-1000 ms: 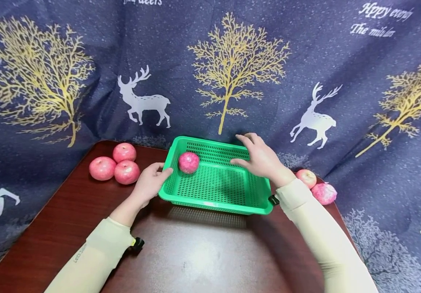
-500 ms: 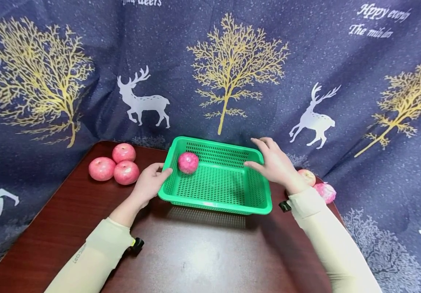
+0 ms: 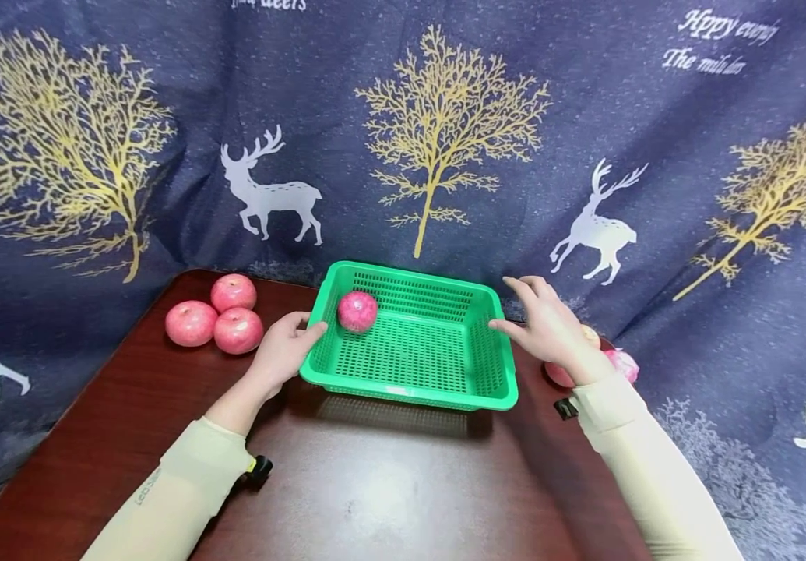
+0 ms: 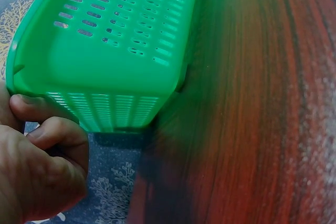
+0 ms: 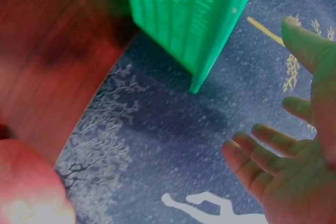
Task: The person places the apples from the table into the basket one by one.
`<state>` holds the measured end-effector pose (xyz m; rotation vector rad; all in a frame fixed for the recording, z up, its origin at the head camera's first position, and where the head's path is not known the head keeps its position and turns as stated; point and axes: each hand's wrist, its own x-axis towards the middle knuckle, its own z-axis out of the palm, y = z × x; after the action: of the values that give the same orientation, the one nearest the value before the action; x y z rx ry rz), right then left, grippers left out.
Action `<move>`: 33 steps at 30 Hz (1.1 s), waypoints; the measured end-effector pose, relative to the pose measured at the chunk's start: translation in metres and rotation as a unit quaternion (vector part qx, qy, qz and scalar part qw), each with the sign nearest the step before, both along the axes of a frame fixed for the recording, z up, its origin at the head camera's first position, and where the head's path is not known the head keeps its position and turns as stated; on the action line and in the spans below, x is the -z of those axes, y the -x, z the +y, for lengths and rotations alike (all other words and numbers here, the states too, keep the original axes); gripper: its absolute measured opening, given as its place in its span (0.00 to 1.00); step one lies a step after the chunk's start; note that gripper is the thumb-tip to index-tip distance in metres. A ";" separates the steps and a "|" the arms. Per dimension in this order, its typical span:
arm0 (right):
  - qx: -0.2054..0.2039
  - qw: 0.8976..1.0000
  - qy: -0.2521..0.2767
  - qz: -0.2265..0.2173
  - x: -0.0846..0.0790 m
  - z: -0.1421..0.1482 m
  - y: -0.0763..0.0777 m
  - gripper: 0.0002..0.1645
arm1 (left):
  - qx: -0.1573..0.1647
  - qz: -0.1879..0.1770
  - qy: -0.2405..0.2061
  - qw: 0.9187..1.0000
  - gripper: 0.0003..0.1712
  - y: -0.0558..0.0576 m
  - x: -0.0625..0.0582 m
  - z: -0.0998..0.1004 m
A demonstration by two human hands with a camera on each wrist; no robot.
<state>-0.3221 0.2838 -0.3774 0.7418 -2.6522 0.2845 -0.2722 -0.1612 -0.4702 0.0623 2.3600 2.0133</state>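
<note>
My left hand (image 3: 283, 351) grips the left rim of a green plastic basket (image 3: 403, 397), thumb on top and fingers curled beneath, as the left wrist view shows at the basket's corner (image 4: 105, 77). Inside the basket, towards its left end, lies one round dark-pink fruit (image 3: 357, 312). Off the basket's right end my right hand (image 3: 546, 327) hangs in the air, fingers spread and holding nothing. The right wrist view shows its palm (image 5: 294, 182) apart from the basket (image 5: 178, 19). A red apple (image 5: 31, 187) sits below that wrist.
Three pinkish-red apples (image 3: 237, 330) cluster on the table's left. Partly hidden behind the right wrist are a red fruit (image 3: 558, 374), a paler apple (image 3: 590, 336) and a pink fruit (image 3: 623, 364). A dark blue printed cloth (image 3: 374, 156) hangs behind the brown table (image 3: 374, 483).
My right hand has moved right, from over the basket's right part to outside its rim. The left hand keeps its hold, and the basket stays in place.
</note>
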 end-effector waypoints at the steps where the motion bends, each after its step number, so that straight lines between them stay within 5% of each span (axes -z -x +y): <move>1: -0.003 1.000 0.002 0.005 0.001 0.002 -0.001 0.50 | 0.000 0.001 0.001 1.000 0.27 0.000 0.000 0.000; 33: 0.093 0.995 0.010 -0.023 0.047 0.077 -0.025 0.48 | 0.004 -0.014 -0.012 1.000 0.29 -0.003 -0.005 0.000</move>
<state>-0.2969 0.3611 -0.4247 0.4821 -2.7328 0.2798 -0.2688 -0.1611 -0.4650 0.0431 2.3155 2.0261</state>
